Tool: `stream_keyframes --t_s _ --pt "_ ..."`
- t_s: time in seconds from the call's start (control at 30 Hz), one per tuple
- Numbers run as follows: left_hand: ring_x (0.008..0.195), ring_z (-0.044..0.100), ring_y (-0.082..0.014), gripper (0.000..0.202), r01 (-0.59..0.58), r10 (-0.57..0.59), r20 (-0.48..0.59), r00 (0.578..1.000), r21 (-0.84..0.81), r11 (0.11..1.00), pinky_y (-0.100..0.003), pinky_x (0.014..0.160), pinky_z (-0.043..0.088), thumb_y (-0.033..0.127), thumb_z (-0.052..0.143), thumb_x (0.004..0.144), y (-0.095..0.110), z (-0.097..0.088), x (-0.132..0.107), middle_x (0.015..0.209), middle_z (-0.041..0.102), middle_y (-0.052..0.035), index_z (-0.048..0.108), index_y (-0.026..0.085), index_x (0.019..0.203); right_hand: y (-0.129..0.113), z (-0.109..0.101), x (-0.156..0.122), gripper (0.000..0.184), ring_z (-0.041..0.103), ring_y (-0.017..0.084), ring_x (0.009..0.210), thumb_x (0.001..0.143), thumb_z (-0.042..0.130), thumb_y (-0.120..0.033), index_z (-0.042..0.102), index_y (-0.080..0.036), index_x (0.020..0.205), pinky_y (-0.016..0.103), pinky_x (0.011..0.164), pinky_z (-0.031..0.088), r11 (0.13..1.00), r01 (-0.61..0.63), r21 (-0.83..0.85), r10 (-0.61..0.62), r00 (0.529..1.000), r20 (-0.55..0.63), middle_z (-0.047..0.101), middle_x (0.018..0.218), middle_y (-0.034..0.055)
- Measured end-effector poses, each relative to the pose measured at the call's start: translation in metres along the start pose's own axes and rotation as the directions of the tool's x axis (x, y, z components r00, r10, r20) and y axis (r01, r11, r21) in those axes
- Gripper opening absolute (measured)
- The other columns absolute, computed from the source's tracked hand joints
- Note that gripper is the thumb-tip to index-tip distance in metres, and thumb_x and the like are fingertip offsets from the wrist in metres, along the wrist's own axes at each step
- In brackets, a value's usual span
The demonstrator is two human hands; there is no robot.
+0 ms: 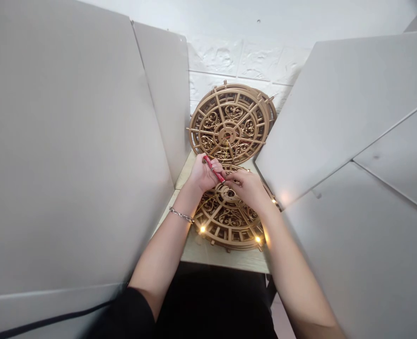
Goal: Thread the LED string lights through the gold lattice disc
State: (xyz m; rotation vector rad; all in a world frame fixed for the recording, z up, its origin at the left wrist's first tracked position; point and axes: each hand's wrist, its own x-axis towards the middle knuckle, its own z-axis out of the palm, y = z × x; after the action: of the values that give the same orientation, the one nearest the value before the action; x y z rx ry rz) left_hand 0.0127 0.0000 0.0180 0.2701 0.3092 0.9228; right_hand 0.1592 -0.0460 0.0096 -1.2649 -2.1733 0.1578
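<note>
A round wooden openwork wheel (229,221) lies flat on a pale table (211,256), with small warm lights glowing along its rim. My left hand (201,173) is closed around a thin red tool (214,169) that slants down toward the wheel's hub. My right hand (248,186) rests over the hub with its fingers pinched near the tool's tip; what they hold is hidden. A chain bracelet (181,215) circles my left wrist. A thin yellow wire runs up from the hub.
A second, similar wooden wheel (231,122) leans upright against the white back wall. Tall grey partition panels (70,150) close in on the left and on the right (353,141), leaving a narrow strip of table.
</note>
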Motion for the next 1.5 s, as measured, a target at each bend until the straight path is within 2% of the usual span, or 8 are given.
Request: stream_keyframes --t_s 0.3,0.57,0.87,1.0,1.13,1.5 --pt "0.038 0.036 -0.0074 0.032 0.006 -0.004 0.036 0.999 -0.051 0.999 -0.022 0.045 0.04 0.037 0.031 0.083 0.001 -0.004 0.002 0.044 0.031 0.0046 0.028 0.019 0.056 0.003 0.001 0.001 0.015 0.054 0.016 0.075 0.078 0.054 -0.027 0.066 -0.021 0.086 0.03 0.071 0.041 1.0 0.0 -0.026 0.0 1.0 0.002 0.062 0.077 0.0034" --pt "0.038 0.035 -0.0075 0.032 0.026 -0.026 0.002 1.0 -0.031 0.999 -0.022 0.044 0.04 0.037 0.03 0.083 0.0 -0.002 0.001 0.044 0.03 0.0047 0.028 0.02 0.056 -0.003 -0.004 -0.001 0.014 0.054 0.015 0.075 0.075 0.059 -0.033 0.065 -0.021 0.08 0.029 0.07 0.041 0.998 -0.069 -0.009 0.069 0.998 -0.009 0.061 0.078 0.0033" --pt "0.039 0.035 -0.0066 0.03 0.012 -0.008 0.036 0.999 -0.097 0.995 -0.022 0.045 0.04 0.034 0.031 0.083 0.001 -0.006 0.003 0.046 0.033 0.0045 0.026 0.02 0.057 -0.003 -0.005 -0.002 0.021 0.051 0.015 0.068 0.068 0.064 -0.038 0.056 -0.018 0.068 0.027 0.063 0.037 0.991 -0.123 -0.052 0.114 0.984 -0.139 0.054 0.071 0.0023" --pt "0.038 0.035 -0.0071 0.028 0.014 -0.014 0.004 1.0 -0.108 0.994 -0.022 0.045 0.04 0.031 0.031 0.082 0.0 -0.005 0.003 0.045 0.033 0.0044 0.025 0.02 0.057 -0.003 -0.009 -0.003 0.024 0.048 0.014 0.067 0.069 0.063 -0.042 0.054 -0.019 0.069 0.026 0.06 0.036 0.994 -0.11 0.004 0.11 0.989 -0.098 0.053 0.07 0.0012" --pt "0.038 0.037 -0.0079 0.027 -0.001 0.003 0.011 1.0 -0.134 0.991 -0.022 0.044 0.041 0.03 0.033 0.081 0.0 -0.006 0.004 0.044 0.034 0.0038 0.025 0.02 0.057 -0.001 -0.011 -0.004 0.02 0.047 0.013 0.065 0.074 0.058 -0.039 0.056 -0.02 0.071 0.025 0.06 0.035 0.994 -0.076 0.084 0.081 0.996 -0.049 0.053 0.069 0.0" --pt "0.04 0.038 -0.0087 0.027 0.014 -0.009 0.056 0.998 -0.101 0.995 -0.023 0.046 0.043 0.032 0.033 0.081 0.0 -0.008 0.004 0.045 0.035 0.0029 0.027 0.02 0.058 -0.003 -0.006 -0.001 0.02 0.049 0.014 0.07 0.075 0.058 -0.037 0.054 -0.02 0.067 0.026 0.064 0.036 0.997 -0.073 0.038 0.071 0.997 0.042 0.054 0.07 0.0004"
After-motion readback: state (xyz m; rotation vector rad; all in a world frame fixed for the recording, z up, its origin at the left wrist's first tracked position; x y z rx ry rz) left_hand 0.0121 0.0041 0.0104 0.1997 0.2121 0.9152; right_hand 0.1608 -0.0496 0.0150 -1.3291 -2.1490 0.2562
